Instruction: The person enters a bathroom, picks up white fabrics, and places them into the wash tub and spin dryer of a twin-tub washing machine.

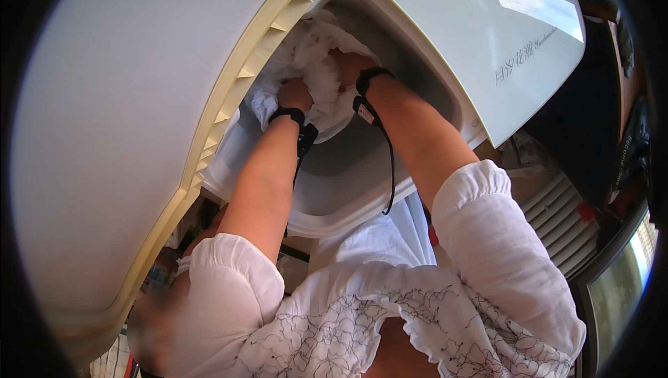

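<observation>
A bunched, thin white cloth (320, 65) lies at the far end of a deep grey-white basin (348, 200). Into its folds reaches my left hand (296, 95), which looks closed on the fabric. My right hand (353, 69) grips another part of the cloth just to the right, some of its fingers buried in the folds. Each wrist wears a black strap, and small black devices with cords hang from them. The lower part of the basin is bare grey. How much cloth lies beneath my hands is hidden.
A large white panel with a ribbed cream edge (226, 85) rises along the left of the basin. On the right, a glossy white lid or panel (445, 23) carries printed lettering. Beyond it are dark fabric (577, 113) and pale slats (560, 218). At lower left stands a blurred person.
</observation>
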Action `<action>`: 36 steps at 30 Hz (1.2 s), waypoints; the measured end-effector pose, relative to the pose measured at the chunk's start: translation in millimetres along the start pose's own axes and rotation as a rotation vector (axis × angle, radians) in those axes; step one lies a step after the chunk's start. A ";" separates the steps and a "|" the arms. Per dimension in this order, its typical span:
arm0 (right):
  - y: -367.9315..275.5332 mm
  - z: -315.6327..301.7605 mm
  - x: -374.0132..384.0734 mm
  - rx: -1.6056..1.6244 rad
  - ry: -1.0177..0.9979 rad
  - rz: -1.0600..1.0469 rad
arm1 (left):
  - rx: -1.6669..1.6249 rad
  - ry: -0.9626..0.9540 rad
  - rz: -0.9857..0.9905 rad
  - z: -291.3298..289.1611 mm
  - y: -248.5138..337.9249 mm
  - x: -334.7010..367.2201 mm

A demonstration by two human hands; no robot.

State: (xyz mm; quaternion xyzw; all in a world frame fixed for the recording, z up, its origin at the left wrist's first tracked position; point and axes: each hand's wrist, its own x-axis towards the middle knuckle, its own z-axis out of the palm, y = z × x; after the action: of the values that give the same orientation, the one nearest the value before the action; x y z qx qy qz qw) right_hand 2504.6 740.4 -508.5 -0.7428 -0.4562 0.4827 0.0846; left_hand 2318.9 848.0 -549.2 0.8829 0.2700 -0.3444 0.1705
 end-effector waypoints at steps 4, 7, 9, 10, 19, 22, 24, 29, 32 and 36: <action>3.3 -44.0 -17.3 0.192 -0.215 -0.183 | -0.029 0.135 -0.097 11.3 -4.7 8.2; -10.0 -43.1 -46.2 0.234 -0.165 -0.207 | 0.006 0.120 -0.034 22.9 -15.0 11.9; -21.9 -35.3 -51.1 0.215 -0.116 -0.313 | -0.093 0.132 0.043 19.5 -15.9 17.7; -26.1 -29.9 -47.1 0.205 -0.098 -0.353 | -0.188 0.140 0.112 17.8 -16.8 18.5; -16.0 30.6 -6.2 0.224 -0.001 0.041 | -0.374 -0.071 0.081 -90.5 17.7 -57.9; -1.6 35.5 -9.4 0.233 0.013 0.157 | -0.298 0.063 -0.135 -129.2 52.6 -120.0; -6.1 40.0 -8.5 0.227 -0.003 0.163 | -0.204 0.233 -0.288 -130.6 49.6 -137.7; -5.7 44.2 -11.9 0.224 -0.046 0.138 | -0.672 0.012 -0.355 -85.0 42.8 -117.1; 1.1 44.1 -17.9 0.200 -0.095 0.115 | -0.526 -0.018 -0.294 -58.0 51.5 -94.7; 16.0 72.9 -6.2 0.331 0.001 0.338 | -0.349 -0.075 -0.284 -23.5 41.6 -59.4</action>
State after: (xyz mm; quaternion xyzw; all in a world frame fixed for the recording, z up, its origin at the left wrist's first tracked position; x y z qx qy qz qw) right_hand 2455.5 703.6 -551.5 -0.7848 -0.2400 0.5578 0.1237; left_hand 2319.1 805.0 -486.3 0.7797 0.4407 -0.3456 0.2802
